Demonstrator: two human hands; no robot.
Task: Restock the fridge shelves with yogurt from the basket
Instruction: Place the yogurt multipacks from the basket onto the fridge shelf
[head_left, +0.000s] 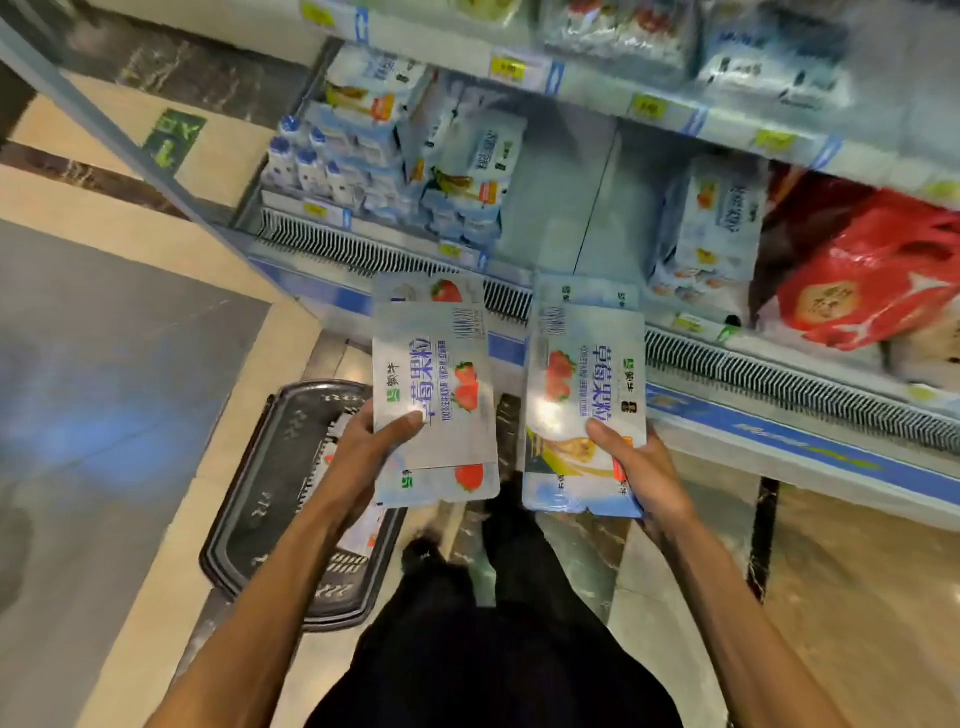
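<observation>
Item one: left hand (374, 441), thumb curled over the near end of a strawberry yogurt pack (434, 400), fingers underneath, gripping it flat. Item two: right hand (636, 465), same grip on a second yogurt pack (584, 395), thumb on top. The two packs lie side by side and just apart. Each has its long axis running from 6 o'clock at my hands to 12 o'clock toward the fridge, with the far ends pointing at the vent grille (779, 376). Faces are up, and the print lies sideways on both, turned opposite ways: barcode at the far right corner of the left pack and at the far left corner of the right one. I cannot tell whether each hand holds one pack or a stack. Item three: black basket (260, 499) on the floor at 7 o'clock, under my left forearm, with a little packaging showing inside. Item four: bottom fridge shelf (561, 208) at 12 o'clock, bare in the middle. On it are stacked yogurt packs (467, 176) and white bottles (306, 166) at 11 o'clock, more packs (711, 223) at 1 o'clock and a red bag (878, 270) at 2 o'clock.
</observation>
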